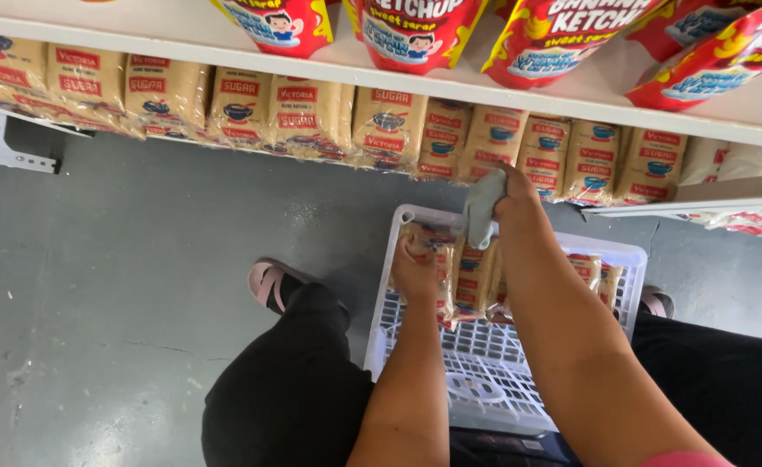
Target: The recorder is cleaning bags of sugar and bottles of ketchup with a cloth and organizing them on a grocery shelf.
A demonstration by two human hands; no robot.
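Person crouched at a low white shelf (519,102), knees in black trousers on either side of a white slatted plastic crate (493,363) resting on the lap.

Left hand (416,270) inside the crate at its far left corner, fingers curled around the top of a tan sugar pack (437,246) that stands upright there. More tan packs (476,277) of the same kind stand in a row along the crate's far wall, each with a red label band; the crate's near half shows bare slats.

Right hand (515,201) just above the crate's far rim, fingers closed on a grey cloth (483,207) that hangs down from the grip toward the packs. The hand is up against the front of the shelf row.

Beyond the crate, under the white shelf board: a long line of tan rectangular sugar packs (312,112), shoulder to shoulder, red label strips near the top and a small blue bowl picture below. On top of that board, above the crate: red pouches (416,35) with yellow lettering and a cartoon figure.

Left of the crate: grey concrete floor (121,285), a pink sandal (270,284) on it.
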